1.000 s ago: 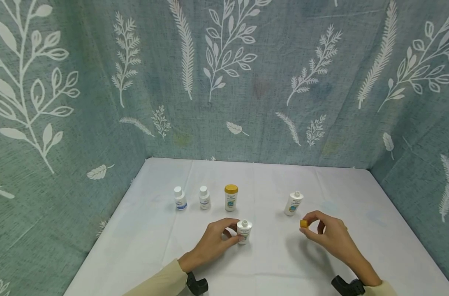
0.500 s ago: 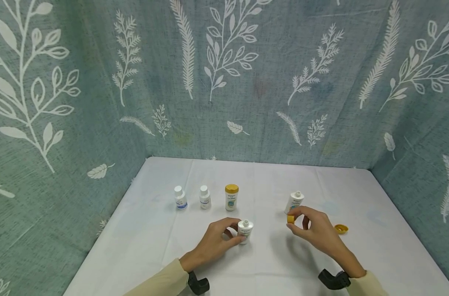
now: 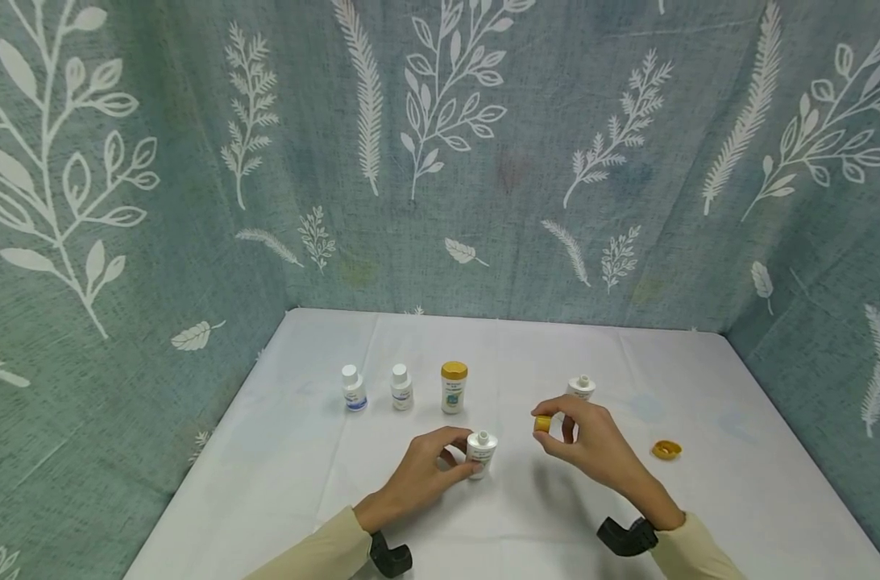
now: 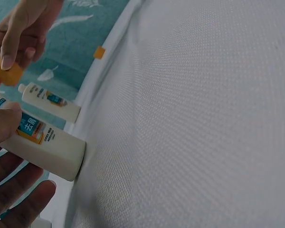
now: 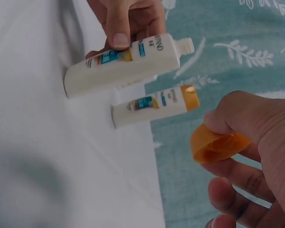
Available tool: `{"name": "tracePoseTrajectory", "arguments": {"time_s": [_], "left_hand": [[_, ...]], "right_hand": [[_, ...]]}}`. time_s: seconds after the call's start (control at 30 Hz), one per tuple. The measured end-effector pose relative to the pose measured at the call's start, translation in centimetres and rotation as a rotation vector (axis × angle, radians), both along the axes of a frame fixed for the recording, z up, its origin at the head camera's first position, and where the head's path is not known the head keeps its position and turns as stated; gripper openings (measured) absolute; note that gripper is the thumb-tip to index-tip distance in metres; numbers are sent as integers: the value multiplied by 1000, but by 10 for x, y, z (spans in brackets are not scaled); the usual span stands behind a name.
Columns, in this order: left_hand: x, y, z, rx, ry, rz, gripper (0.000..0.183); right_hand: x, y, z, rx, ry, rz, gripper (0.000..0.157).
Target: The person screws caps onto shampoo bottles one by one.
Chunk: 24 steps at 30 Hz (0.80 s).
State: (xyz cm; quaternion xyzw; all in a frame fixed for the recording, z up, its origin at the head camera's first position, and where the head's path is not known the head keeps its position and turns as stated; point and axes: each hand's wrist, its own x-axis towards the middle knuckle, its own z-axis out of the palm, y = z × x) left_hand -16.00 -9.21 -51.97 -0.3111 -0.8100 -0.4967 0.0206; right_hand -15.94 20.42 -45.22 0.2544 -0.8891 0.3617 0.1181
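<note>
My left hand point(image 3: 425, 469) grips a white shampoo-like bottle point(image 3: 483, 453) by its side; its bare threaded neck shows in the right wrist view. The bottle stands upright, its base at the cloth. Between thumb and fingertips, my right hand point(image 3: 592, 441) pinches a yellow-orange screw cap point(image 3: 542, 424), held in the air to the right of that bottle. In the right wrist view the hollow underside of the cap point(image 5: 210, 148) partly shows. Behind the right hand stands a second uncapped white bottle point(image 3: 581, 387), its lower part hidden. Another yellow-orange cap point(image 3: 666, 449) lies on the cloth at right.
A white bottle with a yellow cap point(image 3: 452, 393) stands behind the left hand. Further left are two smaller white-capped bottles, one with a blue band point(image 3: 354, 393) and one plainer point(image 3: 401, 391). A white cloth point(image 3: 280, 483) covers the table, with leaf-patterned curtains around it.
My right hand has moved left with the pinched cap, closer to the bottle in my left hand, uncovering the cap on the cloth. My left hand stays in place.
</note>
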Motion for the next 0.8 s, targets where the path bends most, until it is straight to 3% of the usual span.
{"name": "tracePoseTrajectory", "arguments": {"time_s": [0.3,0.8], "left_hand": [[0,0,0,-3,4,6,39],[0,0,2,-1,3,1,39]], "right_hand": [[-2,-17,5,-15,-4,39,31],[-3,-35,13,-65,89,70,31]]}}
